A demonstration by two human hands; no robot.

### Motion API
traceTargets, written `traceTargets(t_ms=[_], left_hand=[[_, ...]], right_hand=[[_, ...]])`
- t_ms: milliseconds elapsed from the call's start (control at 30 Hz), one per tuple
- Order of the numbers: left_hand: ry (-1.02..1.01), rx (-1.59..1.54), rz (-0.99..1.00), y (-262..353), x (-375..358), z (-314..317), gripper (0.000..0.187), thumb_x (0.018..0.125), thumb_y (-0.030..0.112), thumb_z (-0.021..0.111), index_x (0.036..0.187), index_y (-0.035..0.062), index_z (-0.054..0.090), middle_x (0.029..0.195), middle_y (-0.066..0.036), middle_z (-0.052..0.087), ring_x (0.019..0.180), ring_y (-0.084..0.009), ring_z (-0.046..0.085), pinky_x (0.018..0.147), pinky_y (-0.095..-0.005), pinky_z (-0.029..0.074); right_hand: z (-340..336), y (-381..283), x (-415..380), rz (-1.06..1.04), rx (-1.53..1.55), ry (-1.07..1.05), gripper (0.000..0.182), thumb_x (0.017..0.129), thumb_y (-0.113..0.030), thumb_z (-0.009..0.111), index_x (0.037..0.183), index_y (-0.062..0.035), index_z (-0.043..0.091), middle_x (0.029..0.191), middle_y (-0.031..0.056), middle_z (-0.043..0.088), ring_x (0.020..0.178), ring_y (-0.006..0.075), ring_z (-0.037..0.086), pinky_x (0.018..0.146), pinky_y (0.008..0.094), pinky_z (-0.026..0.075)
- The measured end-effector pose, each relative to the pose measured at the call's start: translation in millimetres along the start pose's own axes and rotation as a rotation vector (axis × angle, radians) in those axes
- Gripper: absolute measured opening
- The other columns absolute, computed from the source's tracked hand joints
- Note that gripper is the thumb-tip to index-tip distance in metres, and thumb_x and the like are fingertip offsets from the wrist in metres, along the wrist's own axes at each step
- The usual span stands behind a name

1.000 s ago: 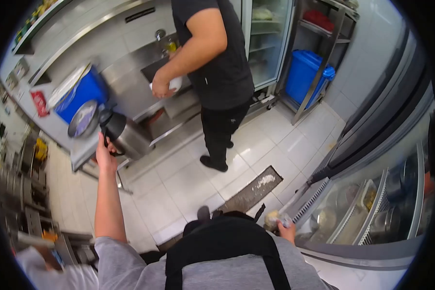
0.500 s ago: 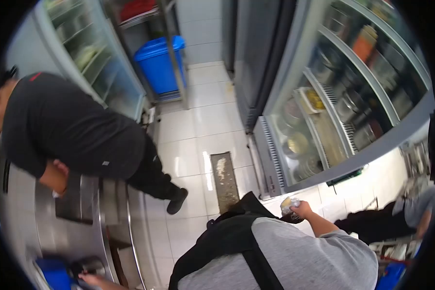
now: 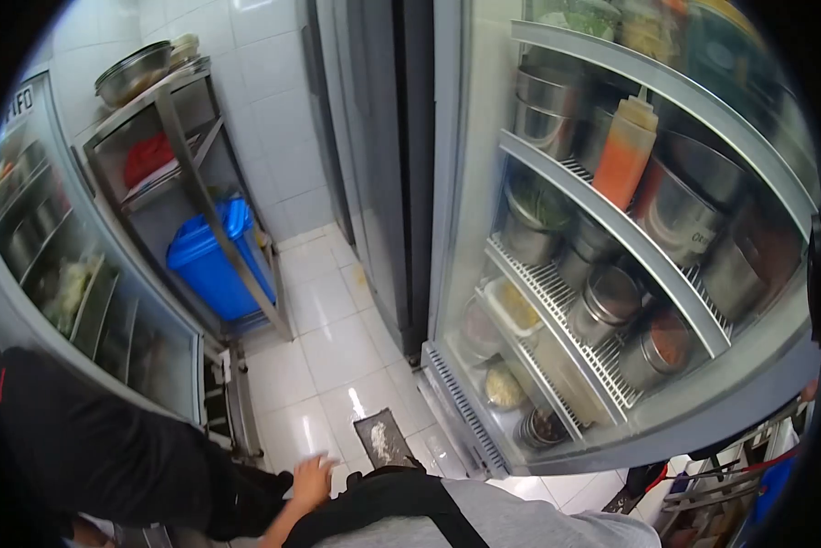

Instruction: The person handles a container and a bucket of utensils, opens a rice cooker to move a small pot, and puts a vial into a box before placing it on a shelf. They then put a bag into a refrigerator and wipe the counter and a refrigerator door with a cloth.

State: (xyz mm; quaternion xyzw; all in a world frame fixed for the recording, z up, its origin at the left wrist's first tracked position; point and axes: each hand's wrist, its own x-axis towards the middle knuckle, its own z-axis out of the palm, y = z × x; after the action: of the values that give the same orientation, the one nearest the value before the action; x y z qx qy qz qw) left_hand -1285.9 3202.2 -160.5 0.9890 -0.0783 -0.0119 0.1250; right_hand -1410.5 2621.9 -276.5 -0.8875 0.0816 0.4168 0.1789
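White tiles cover the floor [image 3: 328, 352] and the wall [image 3: 264, 82] of a narrow kitchen, with a fridge [image 3: 703, 429] along the right. Near the bottom edge, the left hand [image 3: 312, 484] is open, fingers loosely extended, with nothing visible in its hold; just beyond it lies a mat [image 3: 383, 438] flecked with white. The right hand is out of view, so its state cannot be told.

Compared with the earlier frames, the view has swung toward the fridge. The jug by the left hand and the wrapped bundle in the right hand no longer show.

Behind the fridge's glass, an upright bottle [image 3: 625, 155] of orange sauce stands on a middle shelf beside a large steel pot [image 3: 689, 201]. Lower down are a smaller pot [image 3: 605, 301], a tub [image 3: 511, 306] of yellow food and a bowl [image 3: 504, 385] of pale food.

Across the floor, a blue bin [image 3: 223, 260] sits in a rack [image 3: 168, 123], one post crossing in front of it. Red cloth or plastic [image 3: 147, 160] lies above, and a metal bowl [image 3: 135, 75] tops the rack. A person in black [image 3: 109, 457] hides the bottom of a second fridge [image 3: 109, 301].
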Motion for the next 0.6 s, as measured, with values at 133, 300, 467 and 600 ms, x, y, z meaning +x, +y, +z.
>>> traceTargets(t_ms=[133, 300, 467, 600], left_hand=[[0.315, -0.365, 0.342, 71, 220, -188, 0.034, 0.084, 0.010, 0.063, 0.118, 0.0141, 0.060, 0.129, -0.020, 0.049, 0.122, -0.0382, 0.046, 0.103, -0.0455, 0.038], [0.334, -1.063, 0.752, 168, 423, -375, 0.030, 0.094, 0.013, 0.056, 0.122, 0.0020, 0.056, 0.128, -0.008, 0.052, 0.120, -0.0180, 0.049, 0.101, -0.0318, 0.039], [0.360, -1.412, 0.950, 264, 520, -443, 0.046, 0.098, 0.017, 0.051, 0.139, -0.0013, 0.039, 0.134, -0.008, 0.050, 0.121, -0.0150, 0.047, 0.104, -0.0292, 0.034], [0.324, -1.474, 1.110, 270, 567, -421, 0.032, 0.098, 0.009, 0.052, 0.126, -0.0052, 0.047, 0.114, -0.005, 0.057, 0.103, -0.0103, 0.053, 0.091, -0.0232, 0.040]], right_hand=[[-26, -31, 23, 0.087, 0.060, 0.015, 0.060, 0.075, -0.054, 0.063, 0.117, -0.0112, 0.065, 0.128, 0.0140, 0.059, 0.120, 0.0323, 0.054, 0.102, 0.0471, 0.038], [-26, -77, 37, 0.209, 0.161, 0.076, 0.059, 0.076, -0.053, 0.063, 0.117, -0.0113, 0.065, 0.127, 0.0138, 0.059, 0.120, 0.0320, 0.054, 0.102, 0.0472, 0.039], [3, -168, 40, 0.433, 0.356, 0.159, 0.058, 0.076, -0.052, 0.063, 0.117, -0.0113, 0.065, 0.127, 0.0136, 0.060, 0.120, 0.0316, 0.055, 0.101, 0.0473, 0.039], [31, -298, 38, 0.732, 0.578, 0.140, 0.057, 0.076, -0.051, 0.063, 0.117, -0.0114, 0.065, 0.126, 0.0135, 0.060, 0.119, 0.0313, 0.055, 0.101, 0.0474, 0.039]])
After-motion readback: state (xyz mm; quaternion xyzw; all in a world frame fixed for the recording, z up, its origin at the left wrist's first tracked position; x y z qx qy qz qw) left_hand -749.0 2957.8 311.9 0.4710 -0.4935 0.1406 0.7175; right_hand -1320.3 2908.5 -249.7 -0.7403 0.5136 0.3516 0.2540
